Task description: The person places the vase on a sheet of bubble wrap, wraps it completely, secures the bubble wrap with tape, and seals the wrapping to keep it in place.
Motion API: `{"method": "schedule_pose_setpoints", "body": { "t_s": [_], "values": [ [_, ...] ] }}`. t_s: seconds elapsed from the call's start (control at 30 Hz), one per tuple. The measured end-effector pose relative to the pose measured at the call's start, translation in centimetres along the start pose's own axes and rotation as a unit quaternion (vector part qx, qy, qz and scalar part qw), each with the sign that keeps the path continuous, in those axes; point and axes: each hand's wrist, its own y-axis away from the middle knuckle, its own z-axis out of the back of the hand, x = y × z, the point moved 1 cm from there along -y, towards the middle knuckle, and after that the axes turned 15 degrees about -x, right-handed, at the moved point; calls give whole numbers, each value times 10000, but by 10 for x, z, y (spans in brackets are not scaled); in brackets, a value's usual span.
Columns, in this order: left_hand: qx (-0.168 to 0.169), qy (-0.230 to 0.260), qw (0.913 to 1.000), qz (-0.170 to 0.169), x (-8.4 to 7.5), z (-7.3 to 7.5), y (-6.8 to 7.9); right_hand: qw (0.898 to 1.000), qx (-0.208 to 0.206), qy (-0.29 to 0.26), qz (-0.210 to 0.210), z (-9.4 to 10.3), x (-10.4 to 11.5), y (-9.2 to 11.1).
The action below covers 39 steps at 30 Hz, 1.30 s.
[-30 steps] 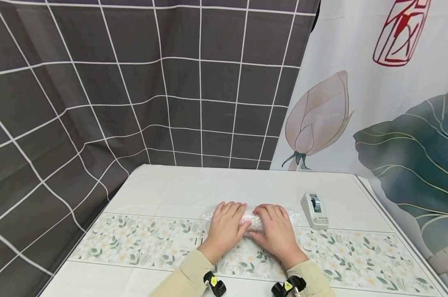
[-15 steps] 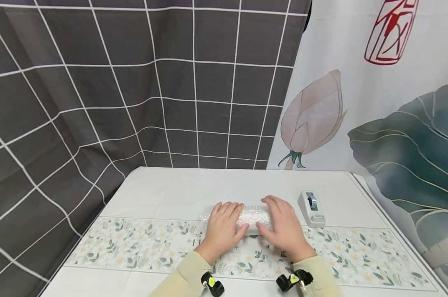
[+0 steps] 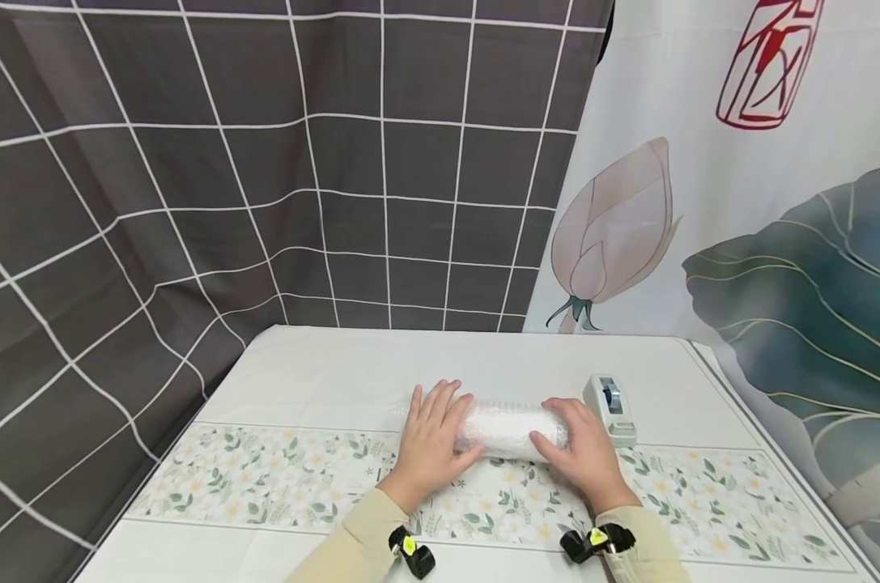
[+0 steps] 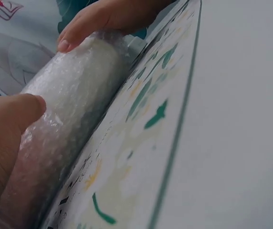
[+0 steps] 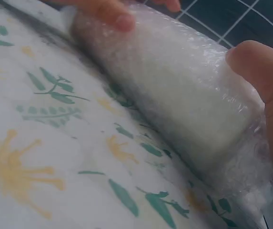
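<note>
A cylinder wrapped in clear bubble wrap [image 3: 503, 429] lies crosswise on the table, whitish inside; what it holds cannot be made out. My left hand [image 3: 431, 441] rests over its left part with straight, spread fingers, its thumb on the near side. My right hand [image 3: 584, 449] holds the right end, thumb on the near side and fingers over the top. In the left wrist view the left thumb [image 4: 29, 107] lies against the bubble-wrapped cylinder [image 4: 79, 81]. Loose, crumpled film [image 5: 250, 167] sticks out past one end in the right wrist view.
A white tape dispenser [image 3: 610, 410] stands just behind my right hand. The white table cover [image 3: 323, 372] carries a floral band [image 3: 250, 474]. A dark grid curtain [image 3: 337, 162] and a white printed curtain [image 3: 644, 308] hang behind and beside the table.
My right hand has slid right along the bubble-wrapped cylinder to its right end, widening the gap between the hands. The left hand's fingers have spread and reach a little farther forward.
</note>
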Motion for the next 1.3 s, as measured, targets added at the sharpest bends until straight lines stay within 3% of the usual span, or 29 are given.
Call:
{"method": "schedule_pose_setpoints", "body": {
  "t_s": [0.13, 0.27, 0.37, 0.5, 0.67, 0.87, 1.0, 1.13, 1.3],
  "values": [
    [-129, 243, 9996, -2, -6, 1, 1, 9978, -342, 216, -532, -5, 8, 5],
    [364, 811, 9958, 233, -17, 2, 4, 9881, -550, 640, -1290, -13, 24, 8],
    [971, 1525, 9816, 607, -26, 3, 6, 9798, -550, 1012, -1635, -20, 38, 9],
    [1535, 2284, 9540, 1192, -32, 1, 10, 9768, -418, 1307, -1642, -27, 53, 12],
    [1642, 2712, 9315, 1784, -30, 2, 12, 9826, -412, 1020, -1498, -30, 66, 17],
    [1932, 2920, 9168, 1920, -21, 3, 12, 9866, -325, 473, -1526, -35, 82, 25],
    [2024, 2939, 9056, 2293, -16, -1, 12, 9849, -92, 279, -1706, -37, 93, 28],
    [1991, 2837, 9022, 2566, -11, -8, 8, 9838, -51, 171, -1781, -43, 97, 28],
    [1963, 2597, 9110, 2532, -3, -15, 3, 9848, 158, 187, -1721, -53, 99, 26]
  ]
}}
